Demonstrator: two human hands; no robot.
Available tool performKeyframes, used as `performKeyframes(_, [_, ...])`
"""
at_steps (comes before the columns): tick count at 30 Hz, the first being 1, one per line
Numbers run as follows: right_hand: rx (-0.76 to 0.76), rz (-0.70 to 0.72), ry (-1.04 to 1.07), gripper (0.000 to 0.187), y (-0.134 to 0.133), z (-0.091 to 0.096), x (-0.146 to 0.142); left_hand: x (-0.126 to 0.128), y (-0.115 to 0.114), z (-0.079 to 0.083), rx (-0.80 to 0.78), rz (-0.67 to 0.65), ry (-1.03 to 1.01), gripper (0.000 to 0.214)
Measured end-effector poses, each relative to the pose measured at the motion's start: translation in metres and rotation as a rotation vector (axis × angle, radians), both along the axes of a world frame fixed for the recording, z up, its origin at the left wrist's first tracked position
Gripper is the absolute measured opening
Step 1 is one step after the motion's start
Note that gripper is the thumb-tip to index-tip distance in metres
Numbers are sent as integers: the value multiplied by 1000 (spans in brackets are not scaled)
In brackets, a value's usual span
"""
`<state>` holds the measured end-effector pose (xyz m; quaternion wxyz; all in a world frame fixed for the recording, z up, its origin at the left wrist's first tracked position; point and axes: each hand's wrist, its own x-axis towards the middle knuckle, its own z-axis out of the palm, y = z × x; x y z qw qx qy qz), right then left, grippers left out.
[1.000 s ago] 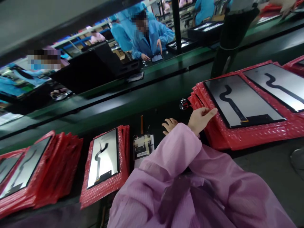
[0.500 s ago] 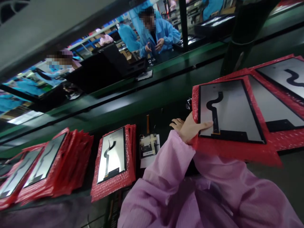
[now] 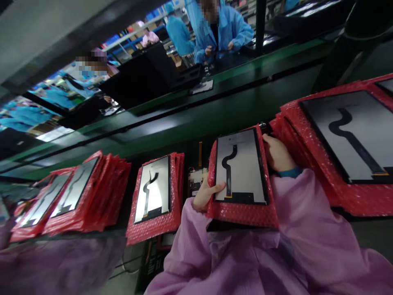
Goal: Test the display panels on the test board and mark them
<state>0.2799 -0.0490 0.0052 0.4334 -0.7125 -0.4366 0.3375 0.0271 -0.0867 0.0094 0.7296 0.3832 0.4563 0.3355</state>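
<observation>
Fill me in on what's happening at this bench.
A person in a pink smock holds a display panel, lying on red bubble wrap, in both hands. The left hand grips its lower left edge, thumb on its face. The right hand grips its upper right edge. A stack of wrapped panels lies to the right, and more stacks to the left. Workers in blue coats stand across the green conveyor.

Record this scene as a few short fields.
Left hand: grips the grey rectangular display panel lying on its red bubble-wrap pouch, thumb on top
Right hand: holds the pouch's right edge
To the right: stack of red-wrapped panels
To the left: similar stack
Behind: green conveyor belt
</observation>
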Motion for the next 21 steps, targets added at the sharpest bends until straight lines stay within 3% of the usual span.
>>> performKeyframes(4, [-29, 62, 34, 28, 4, -17, 0, -6, -6, -27, 101, -26, 119, 67])
performKeyframes(6, [-48, 50, -29, 38, 5, -26, -1, -12, -4, -33, 237, -77, 301, 51])
performKeyframes(9, [-70, 20, -104, 47, 6, -33, -2, -27, 9, -27, 489, -18, 662, 29])
performKeyframes(12, [-62, 4, -154, 49, 7, -36, -4, -38, 38, -13, 711, 129, 965, 26])
performKeyframes(14, [-41, -3, -211, 50, 8, -36, -6, -39, 62, -7, 823, 157, 1151, 29])
performKeyframes(18, [62, 5, -491, 47, 6, -29, -15, -34, 103, -13, 787, 71, 1437, 48])
performKeyframes(21, [176, 92, -707, 43, 0, -19, -26, -34, 118, -25, 757, 82, 1436, 23])
